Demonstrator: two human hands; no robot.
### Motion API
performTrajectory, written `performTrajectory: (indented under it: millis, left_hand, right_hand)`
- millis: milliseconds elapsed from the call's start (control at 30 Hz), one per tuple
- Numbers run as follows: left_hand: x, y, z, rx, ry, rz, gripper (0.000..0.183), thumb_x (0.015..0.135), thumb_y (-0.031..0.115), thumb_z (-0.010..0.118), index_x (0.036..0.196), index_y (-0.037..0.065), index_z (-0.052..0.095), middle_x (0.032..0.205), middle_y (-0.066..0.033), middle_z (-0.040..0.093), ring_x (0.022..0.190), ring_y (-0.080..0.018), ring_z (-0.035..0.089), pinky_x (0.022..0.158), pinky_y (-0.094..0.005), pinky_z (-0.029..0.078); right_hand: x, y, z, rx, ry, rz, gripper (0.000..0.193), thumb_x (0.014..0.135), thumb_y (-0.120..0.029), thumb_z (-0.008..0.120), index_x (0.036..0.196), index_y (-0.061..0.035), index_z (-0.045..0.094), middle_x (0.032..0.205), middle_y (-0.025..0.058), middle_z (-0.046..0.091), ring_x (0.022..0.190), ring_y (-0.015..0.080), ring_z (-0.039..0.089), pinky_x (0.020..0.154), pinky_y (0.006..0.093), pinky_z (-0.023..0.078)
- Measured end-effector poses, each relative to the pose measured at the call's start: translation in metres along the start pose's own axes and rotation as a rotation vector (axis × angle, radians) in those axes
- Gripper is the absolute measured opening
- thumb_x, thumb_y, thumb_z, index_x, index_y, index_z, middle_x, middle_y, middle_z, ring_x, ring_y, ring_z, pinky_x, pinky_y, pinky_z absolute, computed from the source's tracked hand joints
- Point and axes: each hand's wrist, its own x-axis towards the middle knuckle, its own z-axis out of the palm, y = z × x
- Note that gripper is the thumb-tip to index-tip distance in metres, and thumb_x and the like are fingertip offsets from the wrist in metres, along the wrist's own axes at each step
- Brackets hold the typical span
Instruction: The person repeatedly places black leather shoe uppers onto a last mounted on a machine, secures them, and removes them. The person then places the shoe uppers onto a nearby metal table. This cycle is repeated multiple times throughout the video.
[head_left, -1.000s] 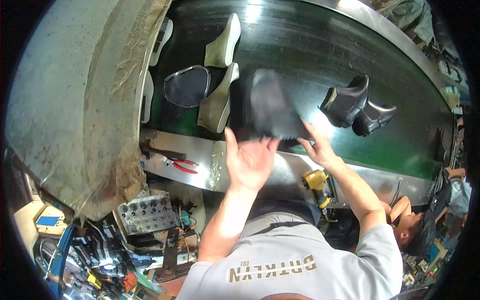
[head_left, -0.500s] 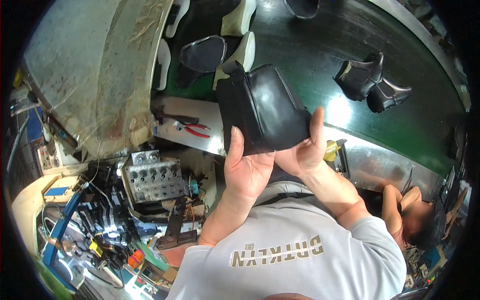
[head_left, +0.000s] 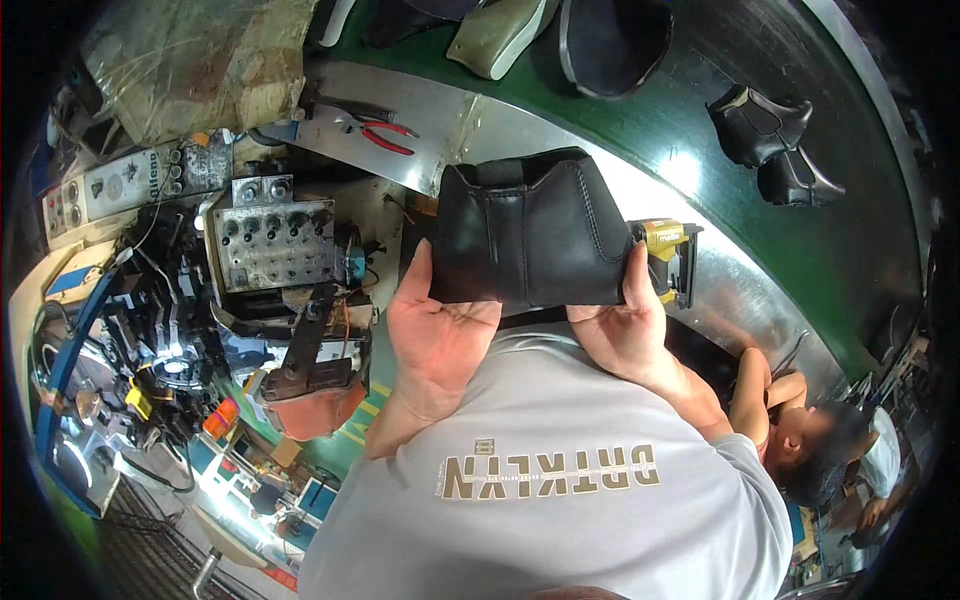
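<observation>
A black leather shoe upper, with a central seam, a row of stitching and a notched far edge, is held flat in front of my body. My left hand grips its near left corner, thumb up along the side and fingers underneath. At the near right corner my right hand holds it the same way, fingers partly hidden below. Just right of the upper, a gold-coloured staple gun rests on the metal ledge.
Red-handled pliers and a hammer lie on the ledge. On the green belt are a pale shoe last, a dark rimmed piece and two black uppers. A machine with a knobbed panel stands left; a co-worker's arm is at right.
Both hands have drawn the upper closer to my body and squared it, bringing its stitched face into view. My view has shifted, so the belt sits farther up and the staple gun shows fully.
</observation>
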Motion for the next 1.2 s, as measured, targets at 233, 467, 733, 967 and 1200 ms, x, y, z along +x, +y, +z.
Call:
performTrajectory:
  millis: [233,467,733,967,1200]
  left_hand:
    - [-0.005,0.009,-0.019,-0.033,-0.054,-0.058,0.035,0.098,0.024,0.048,0.124,0.003,0.059,0.132,-0.0108,0.058,0.128,-0.0257,0.048,0.113,-0.0451,0.028]
    - [0.014,0.009,-0.004,0.060,-0.112,0.058,0.043,0.100,0.030,0.046,0.131,0.002,0.053,0.134,-0.0116,0.056,0.129,-0.0255,0.047,0.115,-0.0423,0.025]
    - [-0.004,0.009,-0.007,0.041,-0.046,-0.055,0.042,0.100,0.032,0.040,0.124,0.002,0.058,0.131,-0.0126,0.059,0.125,-0.0265,0.051,0.110,-0.0457,0.033]
    - [-0.006,0.019,-0.025,-0.025,0.044,-0.095,0.034,0.095,0.020,0.052,0.121,0.000,0.060,0.125,-0.0134,0.062,0.121,-0.0271,0.055,0.110,-0.0439,0.034]
    - [-0.011,0.018,-0.017,-0.042,-0.120,-0.187,0.032,0.092,0.016,0.057,0.119,-0.001,0.061,0.124,-0.0144,0.063,0.120,-0.0269,0.057,0.110,-0.0425,0.035]
  right_hand:
    - [0.003,-0.006,0.027,0.085,0.186,0.171,0.047,0.102,-0.038,0.040,0.135,-0.0065,0.049,0.137,0.0089,0.054,0.127,0.0235,0.050,0.111,0.0419,0.034]
    - [0.017,-0.002,0.027,0.277,0.111,0.206,0.048,0.101,-0.042,0.040,0.128,-0.0063,0.056,0.128,0.0097,0.060,0.120,0.0252,0.056,0.105,0.0429,0.040]
    - [0.000,-0.010,0.025,0.208,0.082,0.192,0.060,0.101,-0.051,0.033,0.136,-0.0044,0.048,0.139,0.0119,0.052,0.131,0.0256,0.046,0.112,0.0417,0.032]
    - [-0.018,-0.011,0.026,0.262,0.333,0.149,0.048,0.101,-0.039,0.039,0.133,-0.0050,0.051,0.136,0.0130,0.053,0.128,0.0286,0.049,0.109,0.0473,0.036]
    - [-0.025,-0.011,0.026,0.183,0.338,0.080,0.044,0.100,-0.035,0.045,0.127,-0.0010,0.054,0.131,0.0131,0.058,0.127,0.0258,0.049,0.112,0.0454,0.032]
